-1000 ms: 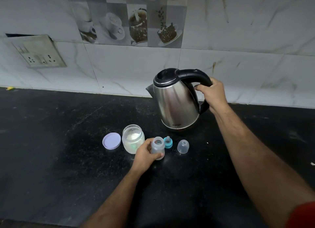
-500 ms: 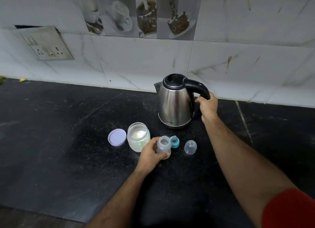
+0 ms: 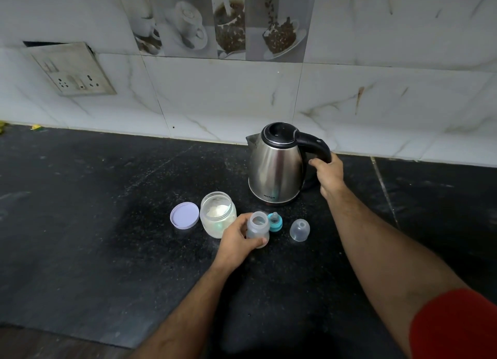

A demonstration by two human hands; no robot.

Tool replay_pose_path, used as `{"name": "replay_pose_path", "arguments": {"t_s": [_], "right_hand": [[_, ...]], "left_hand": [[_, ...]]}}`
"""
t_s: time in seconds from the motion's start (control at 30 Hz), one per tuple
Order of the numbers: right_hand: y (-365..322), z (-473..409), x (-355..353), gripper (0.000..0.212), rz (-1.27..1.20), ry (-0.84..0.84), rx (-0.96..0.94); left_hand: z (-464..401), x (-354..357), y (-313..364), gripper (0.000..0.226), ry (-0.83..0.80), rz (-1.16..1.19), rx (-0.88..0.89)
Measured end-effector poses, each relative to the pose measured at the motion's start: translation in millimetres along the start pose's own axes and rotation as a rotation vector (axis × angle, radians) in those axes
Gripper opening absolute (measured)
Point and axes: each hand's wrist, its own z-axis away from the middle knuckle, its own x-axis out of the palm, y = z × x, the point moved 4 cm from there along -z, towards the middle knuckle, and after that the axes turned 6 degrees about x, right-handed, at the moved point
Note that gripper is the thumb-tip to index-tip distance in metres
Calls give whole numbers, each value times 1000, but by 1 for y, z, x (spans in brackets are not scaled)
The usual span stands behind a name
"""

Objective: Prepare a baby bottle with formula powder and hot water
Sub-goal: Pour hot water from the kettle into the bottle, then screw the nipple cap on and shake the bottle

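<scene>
A small clear baby bottle (image 3: 258,225) stands open-topped on the black counter, with my left hand (image 3: 236,240) wrapped around it. Behind it a steel kettle (image 3: 275,168) with a black lid rests upright on the counter. My right hand (image 3: 328,174) grips its black handle (image 3: 314,145). To the left of the bottle is an open glass jar (image 3: 217,213) holding white formula powder. Its lilac lid (image 3: 184,215) lies flat beside it. The teal nipple ring (image 3: 275,221) and the clear cap (image 3: 300,229) sit just to the right of the bottle.
The black stone counter (image 3: 94,224) runs wide to the left and toward me, with its front edge at lower left. A marble-tiled wall rises right behind the kettle. A socket plate (image 3: 72,71) hangs loose on the wall at upper left.
The kettle has come down from a lifted, tilted position and now stands flat on the counter, with my right hand still on its handle. My left hand has stayed on the bottle.
</scene>
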Motion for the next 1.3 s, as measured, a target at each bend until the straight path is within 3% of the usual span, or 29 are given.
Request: {"name": "replay_pose_path", "arguments": {"t_s": [0.27,0.47,0.6,0.73,0.9,1.07,1.3], "right_hand": [[-5,19,-15,45,329,-27,-22],[2,75,-22,43,567,254,-219],[28,106,4,31,665,7,-312],[45,121,30,42,845,-212,-285],[53,131,47,31,1060,-255,-114],[58,139,54,10,1236,-223,-117],[70,154,54,30,1431,-261,-283]], "left_hand": [[4,-1,3,56,9,-8,20],[12,-5,1,56,5,-44,17],[23,-8,-1,56,-7,-67,-5],[36,-14,0,56,18,-65,-7],[50,-22,-2,57,37,-80,-14],[63,-26,-7,58,38,-69,-26],[81,-28,-10,55,41,-60,-27]]}}
